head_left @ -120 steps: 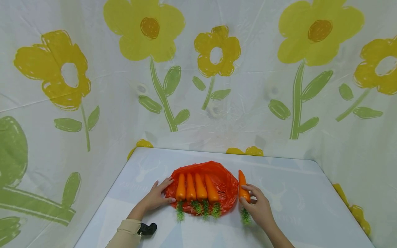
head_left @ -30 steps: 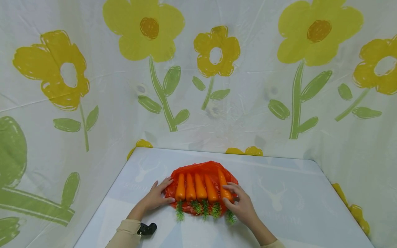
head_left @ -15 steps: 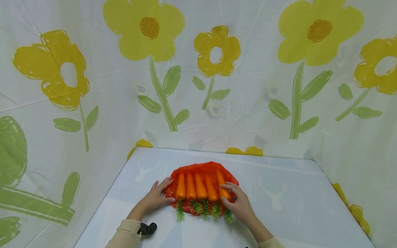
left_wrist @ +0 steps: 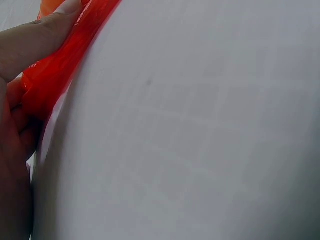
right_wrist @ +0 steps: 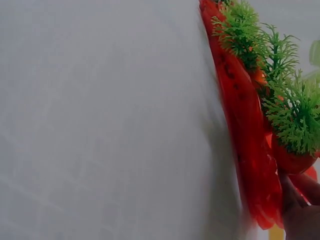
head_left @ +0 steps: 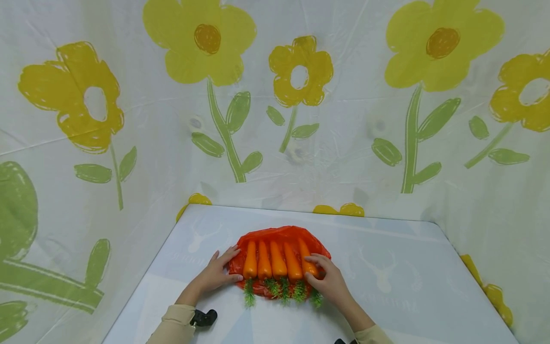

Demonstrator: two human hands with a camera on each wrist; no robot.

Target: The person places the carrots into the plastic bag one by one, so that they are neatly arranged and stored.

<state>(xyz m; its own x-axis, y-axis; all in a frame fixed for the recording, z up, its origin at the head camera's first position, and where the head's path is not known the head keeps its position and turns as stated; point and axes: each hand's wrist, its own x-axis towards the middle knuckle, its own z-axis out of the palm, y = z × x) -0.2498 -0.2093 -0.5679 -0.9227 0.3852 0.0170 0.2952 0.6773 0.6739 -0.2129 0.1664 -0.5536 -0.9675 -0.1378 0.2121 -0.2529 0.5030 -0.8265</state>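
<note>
A red plastic bag [head_left: 275,232] is spread on the table, with several orange toy carrots [head_left: 278,260] lying side by side on it. Their green tufts [head_left: 284,291] point toward me over its near edge. My right hand [head_left: 332,283] grips the rightmost carrot [head_left: 303,249] between thumb and fingers, close beside its neighbour. From the right wrist, that carrot's blunt end [right_wrist: 295,159] shows beside my fingers. At the bag's left rim my left hand [head_left: 215,273] holds the edge. In the left wrist view its thumb [left_wrist: 42,37] lies over the red film [left_wrist: 60,75], fingers partly hidden beyond it.
The pale table [head_left: 386,306] has faint deer prints. A white curtain [head_left: 343,157] with yellow flowers surrounds its back and sides. A black wrist device [head_left: 205,317] sits at my left sleeve, and another [head_left: 340,341] shows by the right one.
My right hand has carried the rightmost carrot leftward from the table beside the bag onto the bag, then edged it closer to the row. My left hand has stayed in place.
</note>
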